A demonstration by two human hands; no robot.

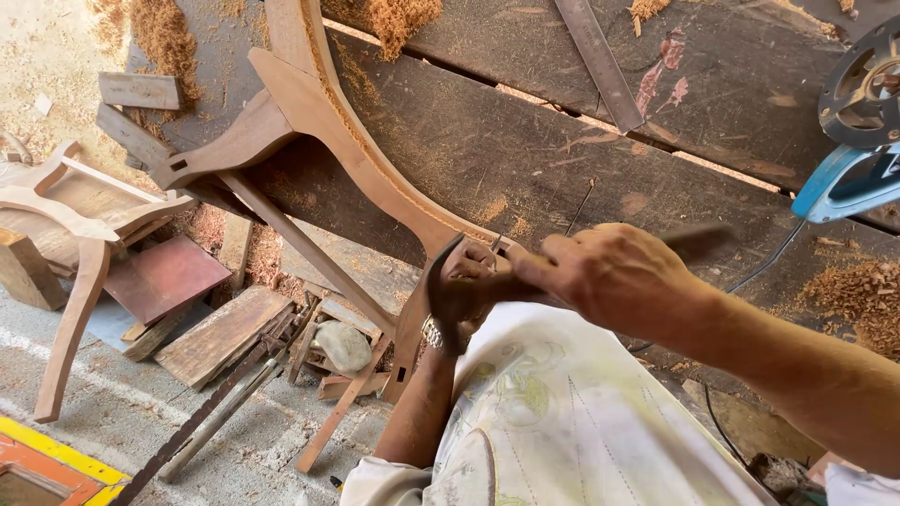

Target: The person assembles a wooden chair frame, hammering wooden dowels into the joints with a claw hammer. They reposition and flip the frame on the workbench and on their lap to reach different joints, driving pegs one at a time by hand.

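Note:
A curved brown wooden chair frame (323, 122) lies over the edge of a dark plank workbench (562, 159). My right hand (609, 274) is shut on a hammer (448, 281); its dark head is at the frame's lower end and its blurred handle end sticks out behind the hand. My left hand (472, 265), with a wristwatch (433, 334) on it, is against the frame just behind the hammer head, fingers pinched on a thin nail (495, 244). The hammer hides part of that hand.
A metal ruler (600, 61), sawdust piles (862, 295) and a blue power saw (848, 178) with its cable lie on the bench. On the floor at left are another curved chair part (70, 220), wood offcuts (220, 333), a stone (343, 345) and a long metal bar (216, 412).

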